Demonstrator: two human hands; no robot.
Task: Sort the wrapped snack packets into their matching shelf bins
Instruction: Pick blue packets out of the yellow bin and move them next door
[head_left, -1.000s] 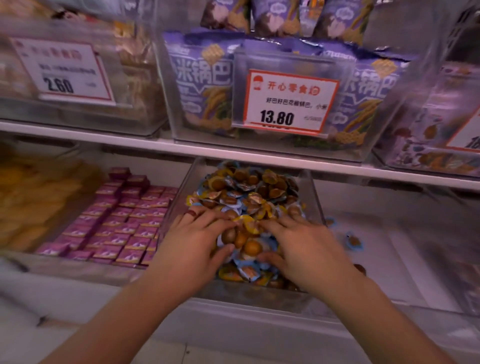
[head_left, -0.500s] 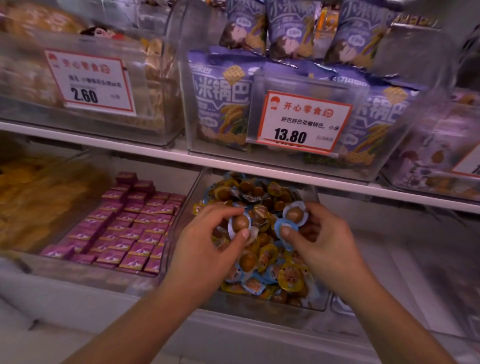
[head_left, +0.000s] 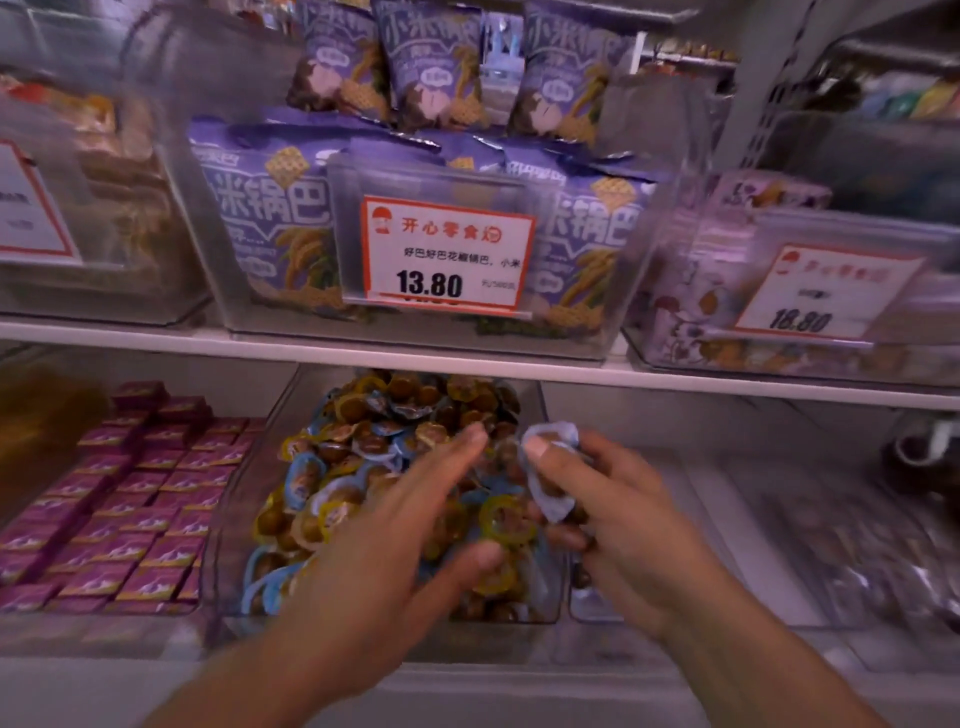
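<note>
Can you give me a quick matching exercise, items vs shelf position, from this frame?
Items:
1. purple snack bags
2. pink boxes
3. blue-edged packet
4. 18.80 price tag

Places:
A. lower shelf, left bin
B. upper shelf, right bin front
C. gripped in the right hand
D. upper shelf, middle bin

Pairs: 1-D, 2-A, 3-C, 4-B

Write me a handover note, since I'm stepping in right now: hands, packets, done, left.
Left hand: open, fingers spread over the mixed pile in the middle bin.
Right hand: pinches one blue packet above that bin's right side.
Done: cannot tell from this view.
Left: blue and yellow packets remain mixed in the pile; the held packet isn't placed yet. The bin on the right looks nearly bare, perhaps its destination.
</note>
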